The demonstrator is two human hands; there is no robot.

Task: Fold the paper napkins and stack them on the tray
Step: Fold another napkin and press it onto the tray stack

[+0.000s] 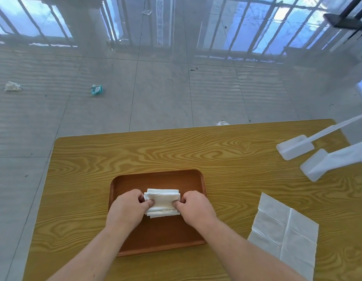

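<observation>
A brown wooden tray [160,179] lies on the yellow wood-grain table [176,151], near its front edge. On the tray sits a small stack of folded white paper napkins [163,201]. My left hand [128,207] pinches the stack's left end between thumb and fingers. My right hand [194,207] pinches its right end the same way. An unfolded white napkin [285,232] lies flat on the table to the right of the tray, its fold creases showing.
Two white plastic feet of a stand [295,147] rest on the table's far right corner. Beyond the table is a shiny tiled floor with scraps of crumpled paper [13,86] and a teal wrapper [96,89].
</observation>
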